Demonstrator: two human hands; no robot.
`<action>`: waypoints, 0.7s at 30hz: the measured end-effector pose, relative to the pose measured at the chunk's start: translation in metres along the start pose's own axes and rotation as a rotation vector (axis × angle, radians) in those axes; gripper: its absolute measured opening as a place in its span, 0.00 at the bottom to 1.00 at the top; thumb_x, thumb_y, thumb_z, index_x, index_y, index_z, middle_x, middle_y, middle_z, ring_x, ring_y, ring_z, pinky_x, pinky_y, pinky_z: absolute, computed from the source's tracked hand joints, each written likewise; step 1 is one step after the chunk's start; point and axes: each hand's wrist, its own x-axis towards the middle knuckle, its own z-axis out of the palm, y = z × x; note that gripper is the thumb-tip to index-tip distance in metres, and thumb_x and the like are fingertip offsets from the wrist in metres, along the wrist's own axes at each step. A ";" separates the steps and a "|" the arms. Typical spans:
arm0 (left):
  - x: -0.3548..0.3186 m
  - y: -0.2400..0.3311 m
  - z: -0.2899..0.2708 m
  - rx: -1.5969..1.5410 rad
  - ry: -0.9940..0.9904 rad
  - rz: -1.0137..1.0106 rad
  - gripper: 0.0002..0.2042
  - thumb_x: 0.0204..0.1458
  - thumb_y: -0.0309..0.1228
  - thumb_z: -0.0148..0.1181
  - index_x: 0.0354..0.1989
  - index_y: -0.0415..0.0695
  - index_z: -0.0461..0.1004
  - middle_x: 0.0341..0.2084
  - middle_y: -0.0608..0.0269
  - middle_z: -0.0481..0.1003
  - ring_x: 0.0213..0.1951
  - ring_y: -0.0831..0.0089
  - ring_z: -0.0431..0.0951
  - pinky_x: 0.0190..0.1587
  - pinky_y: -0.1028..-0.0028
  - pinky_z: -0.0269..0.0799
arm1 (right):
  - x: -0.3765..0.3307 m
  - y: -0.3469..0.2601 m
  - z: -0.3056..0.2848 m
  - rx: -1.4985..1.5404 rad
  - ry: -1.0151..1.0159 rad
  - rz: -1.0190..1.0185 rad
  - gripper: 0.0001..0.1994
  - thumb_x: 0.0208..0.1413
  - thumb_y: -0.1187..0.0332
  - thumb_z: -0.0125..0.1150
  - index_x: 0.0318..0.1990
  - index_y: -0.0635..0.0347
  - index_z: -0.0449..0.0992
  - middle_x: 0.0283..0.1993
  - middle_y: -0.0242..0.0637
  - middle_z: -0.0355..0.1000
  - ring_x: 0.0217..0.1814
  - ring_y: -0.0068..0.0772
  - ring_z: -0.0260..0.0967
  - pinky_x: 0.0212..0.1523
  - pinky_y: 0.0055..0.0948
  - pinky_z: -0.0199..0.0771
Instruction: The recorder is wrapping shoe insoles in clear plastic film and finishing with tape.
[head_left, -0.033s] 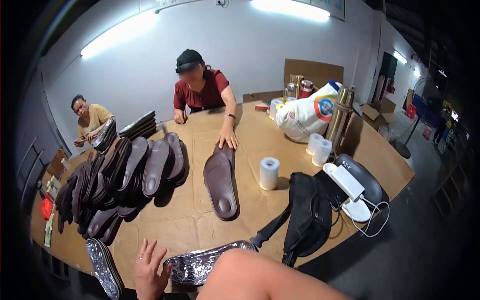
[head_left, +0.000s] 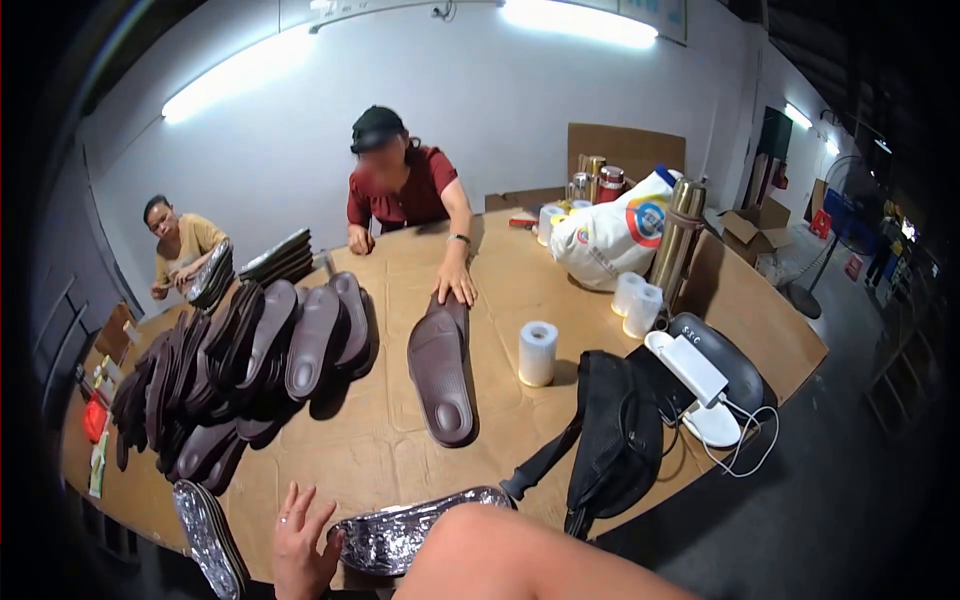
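My left hand [head_left: 303,540] is at the near edge of the table with fingers stretched and apart, a ring on one finger. Its thumb lies by the end of a dark insole bundle [head_left: 385,543] wrapped in shiny clear film; whether they touch I cannot tell. Left of this hand lies another film-wrapped stack of insoles [head_left: 208,545]. My bent right arm [head_left: 500,555] crosses in front of the bundle and hides part of it; my right hand is out of sight. Beyond, a brown insole [head_left: 440,380] lies partly over another, under a co-worker's hand [head_left: 455,280].
Many brown insoles [head_left: 200,370] are heaped on the left. To the right are a film roll [head_left: 538,353], a black waist bag [head_left: 615,430], a white power bank [head_left: 690,370] with a cable, a white bag [head_left: 610,240] and a gold flask [head_left: 680,235]. Another person [head_left: 187,240] sits far left.
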 end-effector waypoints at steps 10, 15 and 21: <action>-0.006 -0.020 0.006 0.008 -0.045 -0.008 0.19 0.61 0.22 0.60 0.62 0.42 0.76 0.63 0.43 0.74 0.66 0.46 0.71 0.69 0.55 0.68 | -0.002 -0.008 -0.049 -0.139 0.124 0.017 0.15 0.59 0.68 0.63 0.52 0.63 0.77 0.56 0.50 0.75 0.58 0.50 0.75 0.49 0.47 0.79; -0.006 -0.041 0.019 -0.078 -0.036 -0.038 0.19 0.59 0.29 0.68 0.59 0.39 0.78 0.58 0.41 0.78 0.61 0.44 0.76 0.64 0.55 0.73 | -0.004 -0.014 -0.065 -0.169 0.155 0.010 0.15 0.60 0.68 0.62 0.53 0.63 0.77 0.56 0.50 0.75 0.58 0.49 0.75 0.50 0.46 0.79; -0.013 -0.029 0.003 -0.072 -0.037 0.003 0.22 0.58 0.20 0.58 0.63 0.42 0.75 0.61 0.44 0.75 0.65 0.47 0.73 0.68 0.57 0.69 | -0.012 -0.019 -0.074 -0.181 0.160 0.032 0.14 0.62 0.67 0.62 0.53 0.62 0.76 0.56 0.50 0.74 0.58 0.48 0.75 0.51 0.45 0.78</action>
